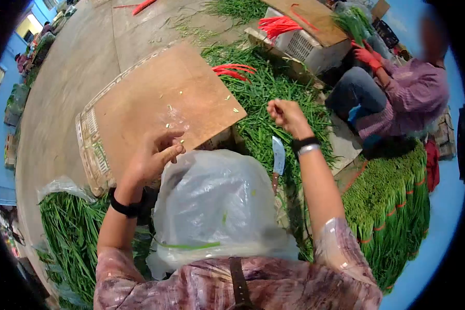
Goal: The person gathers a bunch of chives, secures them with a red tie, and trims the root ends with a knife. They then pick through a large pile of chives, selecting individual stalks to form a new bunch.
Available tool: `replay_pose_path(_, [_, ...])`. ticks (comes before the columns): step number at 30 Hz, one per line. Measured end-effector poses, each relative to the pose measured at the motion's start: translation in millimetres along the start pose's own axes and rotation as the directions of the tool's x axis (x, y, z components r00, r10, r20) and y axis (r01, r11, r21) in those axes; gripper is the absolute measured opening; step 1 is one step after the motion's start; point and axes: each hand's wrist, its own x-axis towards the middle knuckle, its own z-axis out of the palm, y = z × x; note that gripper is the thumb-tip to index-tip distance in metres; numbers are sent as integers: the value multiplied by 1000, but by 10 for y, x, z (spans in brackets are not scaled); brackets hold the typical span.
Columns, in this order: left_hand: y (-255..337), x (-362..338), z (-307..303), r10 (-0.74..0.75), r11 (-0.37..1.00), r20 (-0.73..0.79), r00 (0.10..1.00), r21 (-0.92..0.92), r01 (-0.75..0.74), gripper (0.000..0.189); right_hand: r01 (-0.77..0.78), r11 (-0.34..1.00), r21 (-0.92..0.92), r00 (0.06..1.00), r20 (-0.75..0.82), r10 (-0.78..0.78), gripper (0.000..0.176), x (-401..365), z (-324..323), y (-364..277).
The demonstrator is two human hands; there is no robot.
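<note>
My left hand (157,154) hovers by the near edge of a brown board (149,98), its fingers apart and holding nothing that I can see. Small pale green bits lie scattered on the board. To the right, my right hand (288,117) is raised over loose green stalks (253,98) with its fingers curled; whether they hold anything is too small to tell. Below that hand a knife (278,157) rests among the stalks, blade up the view. Clear plastic sheeting (211,196) covers my lap, with one green stalk (191,246) on it. Red strips (233,71) stick out beyond the board.
A co-worker in red gloves (368,57) sits at the right holding greens, beside a white crate (307,49) topped with a board and red strips. Bundled greens (392,212) stand at the lower right. More long greens (74,232) lie at the lower left.
</note>
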Motion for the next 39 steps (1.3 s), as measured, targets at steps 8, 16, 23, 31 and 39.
replay_pose_path(8, [-358, 287, -219, -15, 991, -69, 998, -134, 5, 38, 261, 274, -926, 557, -87, -826, 24, 1980, -93, 457])
replay_pose_path(16, [-495, 371, -264, -80, 987, -143, 986, -150, 58, 40, 276, 458, -845, 905, 67, -421, 21, 2541, -270, 802])
replay_pose_path(23, [-431, 213, -308, -107, 987, -177, 978, -138, 83, 41, 246, -40, -968, 778, 222, -588, 14, 1596, -861, 393])
replay_pose_path(31, [0, -246, -130, 23, 969, -141, 990, -240, -57, 37, 107, 862, -496, 938, -238, -253, 19, -852, -1458, -127])
replay_pose_path(39, [225, -336, 822, 171, 935, -31, 985, -311, -172, 45, -45, 995, 90, 962, 274, 19, 13, -1922, 829, 227])
